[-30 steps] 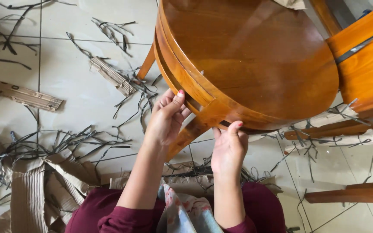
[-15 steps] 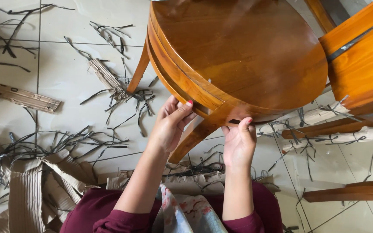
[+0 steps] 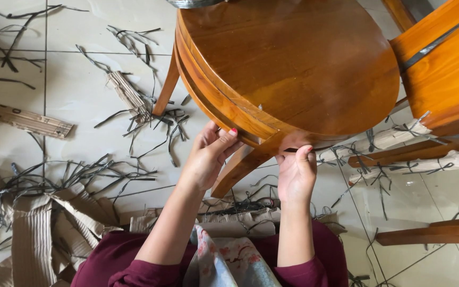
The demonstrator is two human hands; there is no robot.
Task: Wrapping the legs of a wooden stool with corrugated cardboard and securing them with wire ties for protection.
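Chair seat [image 3: 293, 64]: round, glossy brown wood, filling the upper middle of the view; its curved front edge with stacked rim bands runs from upper left down to the front leg joint.
Front leg [image 3: 237, 167]: slants down and left from under the seat edge, between the two hands.
Left hand [image 3: 208, 157]: fingers curled up against the underside of the seat rim just left of the leg joint, thumb with red nail pressed on the outer band; the grip is closed on the rim edge.
Right hand [image 3: 296, 172]: raised under the seat edge just right of the leg, thumb and fingertips pinched shut on the end of a thin black strip [image 3: 290, 150] lying along the lower rim.
Second chair [image 3: 444, 69]: same wood, at the right edge, close beside the seat, with a dark strip across its panel.
Rails [image 3: 431, 231]: wooden bars low on the right, some wrapped in paper and tangled black strips.
Floor [image 3: 81, 111]: pale tiles; bare patches left of the seat and at lower right.
Litter: black strips [image 3: 75, 178] scattered widely, corrugated cardboard pieces [image 3: 33, 239] heaped at lower left and one [image 3: 128, 95] near the rear leg.
Lap: maroon sleeves and patterned cloth [image 3: 229, 266] at the bottom edge.
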